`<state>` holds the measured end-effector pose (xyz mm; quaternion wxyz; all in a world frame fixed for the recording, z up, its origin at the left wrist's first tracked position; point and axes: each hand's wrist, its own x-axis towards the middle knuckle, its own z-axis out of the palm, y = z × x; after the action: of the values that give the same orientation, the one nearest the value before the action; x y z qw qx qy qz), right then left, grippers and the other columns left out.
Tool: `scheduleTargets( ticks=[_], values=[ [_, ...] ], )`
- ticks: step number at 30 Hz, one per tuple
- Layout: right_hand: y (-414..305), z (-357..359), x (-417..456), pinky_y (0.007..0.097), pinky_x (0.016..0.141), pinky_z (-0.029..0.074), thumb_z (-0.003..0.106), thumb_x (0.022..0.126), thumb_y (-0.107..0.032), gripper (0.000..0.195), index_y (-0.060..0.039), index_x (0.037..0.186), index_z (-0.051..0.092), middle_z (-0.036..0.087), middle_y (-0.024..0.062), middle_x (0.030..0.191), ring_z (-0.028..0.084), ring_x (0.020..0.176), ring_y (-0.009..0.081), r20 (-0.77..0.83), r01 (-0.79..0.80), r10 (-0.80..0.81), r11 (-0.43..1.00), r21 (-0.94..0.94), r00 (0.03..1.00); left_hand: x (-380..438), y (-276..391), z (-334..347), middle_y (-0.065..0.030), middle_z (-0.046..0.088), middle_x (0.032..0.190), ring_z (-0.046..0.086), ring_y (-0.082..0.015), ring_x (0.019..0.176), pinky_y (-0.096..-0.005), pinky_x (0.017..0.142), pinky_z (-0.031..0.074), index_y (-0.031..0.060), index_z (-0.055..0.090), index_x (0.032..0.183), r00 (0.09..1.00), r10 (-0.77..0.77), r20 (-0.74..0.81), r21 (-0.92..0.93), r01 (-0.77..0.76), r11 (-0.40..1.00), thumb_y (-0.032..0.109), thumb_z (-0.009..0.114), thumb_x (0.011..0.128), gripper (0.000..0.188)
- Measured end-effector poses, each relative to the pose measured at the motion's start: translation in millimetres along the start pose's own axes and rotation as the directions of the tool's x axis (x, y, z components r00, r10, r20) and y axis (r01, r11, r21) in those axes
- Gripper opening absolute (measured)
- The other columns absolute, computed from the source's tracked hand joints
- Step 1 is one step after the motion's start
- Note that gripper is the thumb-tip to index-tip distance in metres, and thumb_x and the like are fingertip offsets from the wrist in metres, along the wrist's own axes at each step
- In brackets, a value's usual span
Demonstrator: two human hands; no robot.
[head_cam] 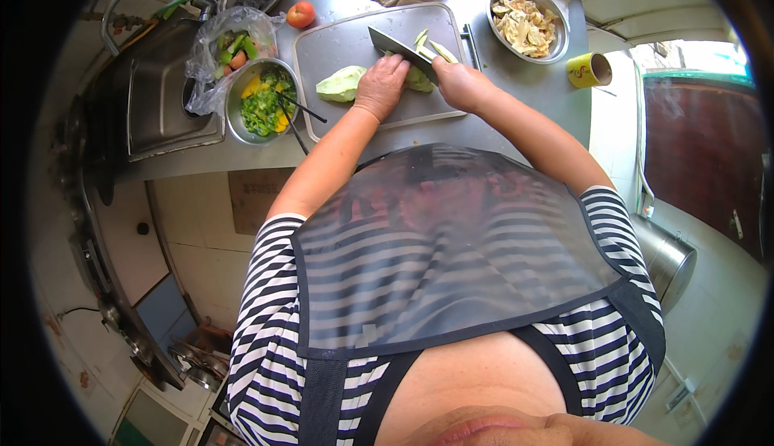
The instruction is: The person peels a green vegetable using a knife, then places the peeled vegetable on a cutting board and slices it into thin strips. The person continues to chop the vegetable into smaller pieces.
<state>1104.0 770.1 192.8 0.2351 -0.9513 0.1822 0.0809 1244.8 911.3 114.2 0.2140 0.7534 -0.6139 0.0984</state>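
Note:
My right hand (461,83) is closed round the handle of a kitchen cleaver (402,53), whose blade slants up to the left over a grey cutting board (326,41). Close against the blade, my left hand (382,85) presses on a pale green vegetable (418,80), partly hidden under the hand and blade. Another pale green piece (340,83) lies just left of my left hand. Several cut strips (444,52) lie beyond the blade at the board's right side.
Left of the board stand a metal bowl of chopped greens (261,107) with black chopsticks, a plastic bag of scraps (233,53) and a sink (172,95). A tomato (300,15) lies behind. On the right are a bowl of pale dried pieces (525,25) and a yellow cup (589,70).

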Motion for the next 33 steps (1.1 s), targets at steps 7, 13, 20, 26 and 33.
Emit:
scheduleTargets(
  ticks=[7,13,20,26,33],
  values=[
    [12,18,2,0.0522,0.069,0.048,0.046,0.088,-0.013,0.016,-0.0027,0.1,0.046,0.064,0.0255,0.081,0.062,0.08,0.0441,-0.094,0.022,-0.019,0.999,0.031,0.995,1,6,-9,-0.0051,0.057,0.11,0.057,-0.0249,0.101,-0.0355,0.081,0.052,0.0131,0.059,0.107,0.998,-0.054,-0.016,-0.078,0.053,0.996,0.015,0.065,0.074,0.034],
    [-5,-23,-24,0.052,0.066,0.049,0.045,0.086,-0.011,0.014,-0.004,0.098,0.046,0.064,0.0251,0.078,0.063,0.076,0.0435,-0.135,0.074,-0.07,0.997,0.024,0.988,-3,3,-8,-0.0062,0.058,0.107,0.056,-0.0267,0.102,-0.0369,0.081,0.051,0.0123,0.059,0.107,0.991,-0.129,0.038,-0.162,0.133,0.978,0.013,0.072,0.07,0.039],
    [-7,-33,-32,0.0519,0.067,0.049,0.045,0.085,-0.01,0.013,-0.0038,0.097,0.047,0.064,0.0254,0.078,0.063,0.077,0.0435,0.009,0.016,-0.015,1.0,-0.021,1.0,-4,4,-6,-0.0063,0.059,0.107,0.057,-0.0273,0.1,-0.0372,0.08,0.052,0.0118,0.058,0.101,0.99,-0.139,0.019,-0.191,0.14,0.972,0.014,0.071,0.071,0.033],
    [-10,-10,-9,0.0518,0.069,0.048,0.046,0.087,-0.01,0.017,-0.0011,0.101,0.044,0.062,0.028,0.08,0.061,0.08,0.0459,0.028,0.027,-0.027,1.0,0.005,0.999,-6,4,-3,-0.0075,0.058,0.109,0.056,-0.0284,0.1,-0.038,0.081,0.051,0.0111,0.059,0.101,0.99,-0.139,0.018,-0.167,0.14,0.976,0.014,0.07,0.072,0.031],
    [5,19,-9,0.0521,0.069,0.048,0.046,0.086,-0.012,0.014,-0.0038,0.097,0.044,0.063,0.0259,0.08,0.062,0.079,0.0442,-0.083,0.042,-0.038,0.998,0.047,0.996,-6,4,-7,-0.0087,0.057,0.107,0.055,-0.0303,0.099,-0.0387,0.084,0.048,0.0099,0.06,0.098,0.991,-0.121,-0.06,-0.225,0.104,0.969,0.011,0.071,0.071,0.029]
  ],
)
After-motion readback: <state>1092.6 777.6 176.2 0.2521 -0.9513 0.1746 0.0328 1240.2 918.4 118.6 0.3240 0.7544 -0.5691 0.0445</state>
